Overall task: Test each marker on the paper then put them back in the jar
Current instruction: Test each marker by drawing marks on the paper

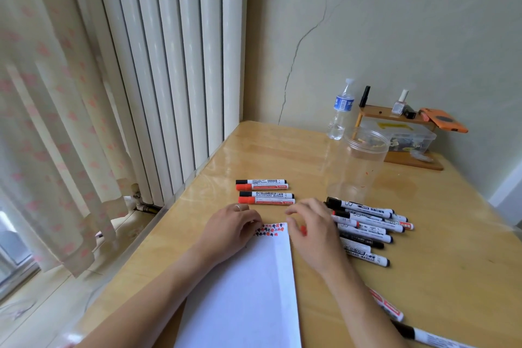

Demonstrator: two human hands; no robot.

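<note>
Head view: left hand point(231, 227) rests on the top left corner of the paper point(243, 288), fingers curled down onto the sheet, a ring on one finger; grip holds nothing. Right hand point(310, 230) sits at the paper's top right corner, fingers loosely bent over a small red object point(303, 230), probably a marker cap or tip; whether the grip is pinching it or only touching it I cannot tell. Red and black test marks point(269, 230) run along the paper's top edge between the hands. At 12 o'clock from the hands, four capped markers point(265, 192) lie in a row, black and red caps alternating. At 3 o'clock, a loose pile of markers point(367, 227) lies on the worktop point(452, 248), touching the right hand's side. Two more markers point(395, 311) lie by the right forearm at 5 o'clock. Clear jar point(360, 164) stands upright at 1 o'clock, open-topped, no markers inside. Behind it: water bottle point(340, 110), and a clear lidded box point(406, 137) with small mixed items.
</note>
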